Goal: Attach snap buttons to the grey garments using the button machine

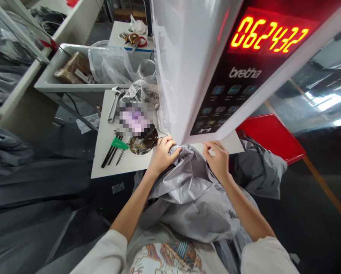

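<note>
Both left hand (164,151) and right hand (217,156), curled, apparently pinch grey fabric (187,186).

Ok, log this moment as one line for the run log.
left hand: bunching grey fabric | right hand: touching grey fabric | place: under machine head, at white table edge

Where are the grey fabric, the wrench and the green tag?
grey fabric (187,186), head view, on its crumpled middle.
wrench (113,108), head view, on its handle.
green tag (119,143), head view, on its flat middle.
</note>
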`<state>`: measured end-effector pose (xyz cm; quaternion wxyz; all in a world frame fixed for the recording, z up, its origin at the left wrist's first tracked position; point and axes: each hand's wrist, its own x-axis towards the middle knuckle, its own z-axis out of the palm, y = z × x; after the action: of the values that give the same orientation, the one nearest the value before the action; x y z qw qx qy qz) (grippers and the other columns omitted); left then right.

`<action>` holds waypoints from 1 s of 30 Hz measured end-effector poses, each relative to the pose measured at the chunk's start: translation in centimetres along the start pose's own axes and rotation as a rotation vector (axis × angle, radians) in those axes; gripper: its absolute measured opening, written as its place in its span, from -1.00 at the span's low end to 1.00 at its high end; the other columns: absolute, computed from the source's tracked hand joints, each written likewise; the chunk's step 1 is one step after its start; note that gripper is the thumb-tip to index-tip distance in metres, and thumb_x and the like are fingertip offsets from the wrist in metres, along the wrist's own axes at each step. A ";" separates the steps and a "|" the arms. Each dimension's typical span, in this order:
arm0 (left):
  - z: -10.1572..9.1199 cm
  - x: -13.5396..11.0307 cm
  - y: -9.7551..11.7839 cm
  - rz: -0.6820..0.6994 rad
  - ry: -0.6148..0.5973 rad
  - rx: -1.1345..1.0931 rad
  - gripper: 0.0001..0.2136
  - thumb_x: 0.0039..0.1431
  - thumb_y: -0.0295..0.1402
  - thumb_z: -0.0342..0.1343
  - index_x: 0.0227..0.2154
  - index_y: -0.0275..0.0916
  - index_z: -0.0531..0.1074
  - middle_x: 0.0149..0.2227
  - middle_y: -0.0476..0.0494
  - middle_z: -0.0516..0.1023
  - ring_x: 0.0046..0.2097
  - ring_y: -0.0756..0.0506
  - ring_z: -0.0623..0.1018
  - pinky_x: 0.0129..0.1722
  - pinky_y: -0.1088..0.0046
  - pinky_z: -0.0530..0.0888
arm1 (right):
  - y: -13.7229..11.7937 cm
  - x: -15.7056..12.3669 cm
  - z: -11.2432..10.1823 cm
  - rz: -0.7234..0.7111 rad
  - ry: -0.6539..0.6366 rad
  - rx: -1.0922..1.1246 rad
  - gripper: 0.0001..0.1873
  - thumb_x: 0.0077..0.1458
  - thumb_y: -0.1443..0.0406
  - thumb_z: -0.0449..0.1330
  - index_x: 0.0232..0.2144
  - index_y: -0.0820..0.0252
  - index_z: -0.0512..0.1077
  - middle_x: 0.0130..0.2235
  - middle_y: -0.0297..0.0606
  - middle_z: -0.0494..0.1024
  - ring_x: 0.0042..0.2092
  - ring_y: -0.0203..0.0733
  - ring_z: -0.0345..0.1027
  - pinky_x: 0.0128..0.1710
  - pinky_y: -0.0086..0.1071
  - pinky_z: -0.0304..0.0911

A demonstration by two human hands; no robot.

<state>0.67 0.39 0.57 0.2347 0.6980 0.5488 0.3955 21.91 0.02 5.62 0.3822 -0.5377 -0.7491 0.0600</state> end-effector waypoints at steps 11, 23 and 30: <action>-0.3 0.0 0.5 0.055 0.032 0.034 -0.82 0.18 -0.27 0.12 -0.18 -0.16 0.47 -0.09 -0.15 0.45 0.03 -0.16 0.39 0.10 0.25 0.33 | -2.2 0.7 5.2 -0.189 -0.143 -0.138 -0.78 0.17 0.35 0.06 -0.35 0.11 0.52 -0.41 -0.28 0.53 -0.30 -0.17 0.38 -0.20 -0.32 0.18; -0.2 -0.1 0.0 0.112 0.047 0.049 -0.84 0.18 -0.32 0.11 -0.17 -0.16 0.43 -0.08 -0.13 0.41 0.02 -0.15 0.34 0.07 0.30 0.32 | -2.2 0.6 5.5 -0.182 -0.206 -0.160 -0.77 0.18 0.31 0.07 -0.27 0.09 0.55 -0.41 -0.27 0.54 -0.30 -0.18 0.35 -0.21 -0.32 0.14; -0.2 0.0 0.0 0.110 0.044 0.056 -0.86 0.16 -0.34 0.12 -0.21 -0.17 0.43 -0.11 -0.13 0.40 0.01 -0.15 0.34 0.05 0.30 0.33 | -2.5 0.0 5.4 -0.232 -0.212 -0.179 -0.70 0.21 0.34 0.02 -0.12 0.10 0.50 -0.26 -0.20 0.51 -0.17 -0.11 0.31 -0.10 -0.26 0.17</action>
<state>0.53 0.37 0.66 0.1810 0.7247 0.5254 0.4075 16.60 0.70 3.12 0.2560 -0.4701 -0.8447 0.0049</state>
